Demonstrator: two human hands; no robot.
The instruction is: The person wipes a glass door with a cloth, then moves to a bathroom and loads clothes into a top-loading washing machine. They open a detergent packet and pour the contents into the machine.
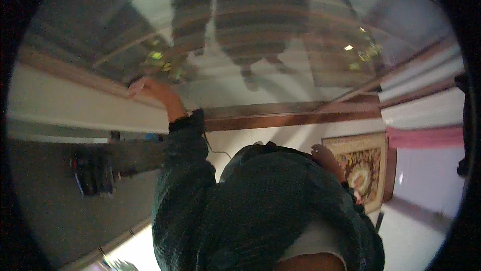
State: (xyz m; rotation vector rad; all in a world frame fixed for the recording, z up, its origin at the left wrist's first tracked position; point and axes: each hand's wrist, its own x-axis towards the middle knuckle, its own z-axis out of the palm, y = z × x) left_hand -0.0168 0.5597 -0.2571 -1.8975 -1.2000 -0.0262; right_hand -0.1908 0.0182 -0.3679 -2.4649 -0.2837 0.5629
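Note:
My left arm, in a dark green knitted sleeve, reaches out to the left of the view. My left hand (148, 88) is at the brown wooden edge (75, 75) of a large glossy pane (270, 23). Its fingers are blurred, and I cannot tell whether they grip anything. Dark shapes like legs and feet show in the pane, along with blurred yellow-green spots. My right hand (326, 158) is low beside my body, partly hidden by the sweater (263, 196). Behind it lies a framed or bordered ornate panel (366, 165); any contact is unclear.
A wooden rail (263, 120) borders the pane on the near side. Beneath it runs a thin dark cord (218, 151). Pink cloth (424, 137) shows at the right. On the left, dark objects (94, 173) rest against a grey surface (45, 196).

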